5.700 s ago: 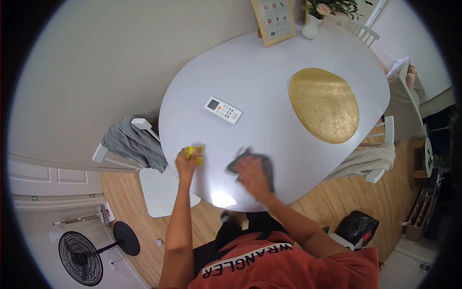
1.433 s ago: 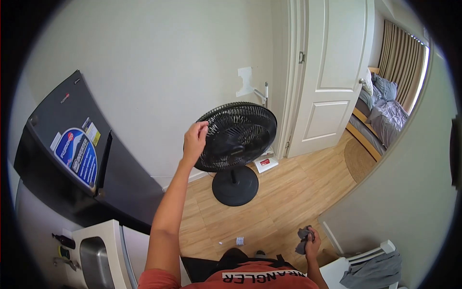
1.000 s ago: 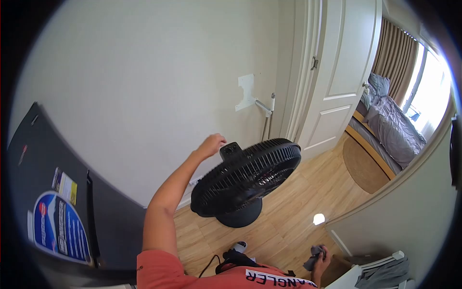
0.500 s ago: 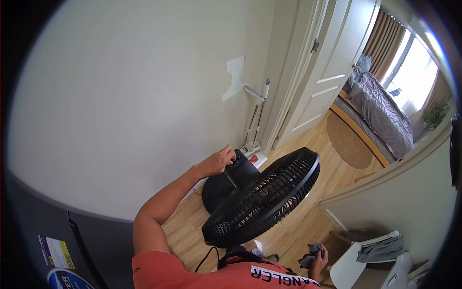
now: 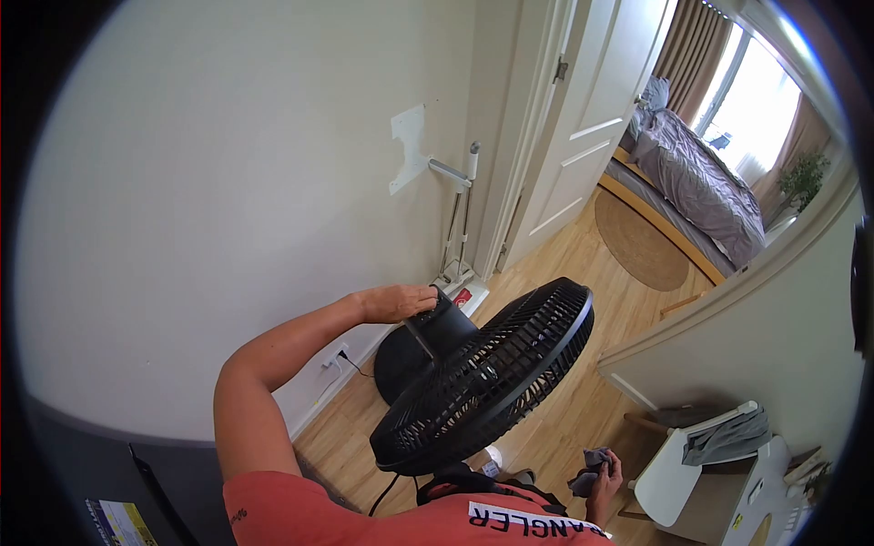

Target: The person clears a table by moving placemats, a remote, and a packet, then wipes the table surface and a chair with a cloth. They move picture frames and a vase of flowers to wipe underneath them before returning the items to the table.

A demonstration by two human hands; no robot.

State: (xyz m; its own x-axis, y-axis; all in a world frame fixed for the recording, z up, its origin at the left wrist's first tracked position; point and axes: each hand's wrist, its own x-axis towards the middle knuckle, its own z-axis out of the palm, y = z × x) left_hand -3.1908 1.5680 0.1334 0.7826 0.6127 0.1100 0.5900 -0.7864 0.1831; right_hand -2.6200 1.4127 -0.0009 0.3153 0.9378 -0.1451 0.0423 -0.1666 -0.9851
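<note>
One light wooden floor [image 5: 583, 400], laid in planks, runs along a pale wall [image 5: 246, 136] and on through a doorway into a bedroom. On it, close to the wall, stands the black fan [image 5: 482, 382], its round base [image 5: 393, 366] flat on the planks and its head tipped over. My left hand [image 5: 398, 303] lies on the control housing behind the fan's cage, fingers bent over it; whether they press or grip I cannot tell. My right hand [image 5: 605, 482], low and well apart from the fan, is closed around a crumpled grey cloth [image 5: 590, 471]. Counted: one fan; two hands, both mine; two grey cloths, the second draped over the back of a chair [image 5: 669, 487]; one such white chair, beside one pale table [image 5: 751, 514] that bears one remote [image 5: 757, 491]; one white panelled door [image 5: 583, 127], standing open; one bed [image 5: 701, 173] with rumpled bedding; one round brown rug [image 5: 642, 241] beside it; one bright window [image 5: 746, 100], between two brown curtain panels [image 5: 694, 50]; and one wall socket [image 5: 335, 355], low down, near the fan's base.
</note>
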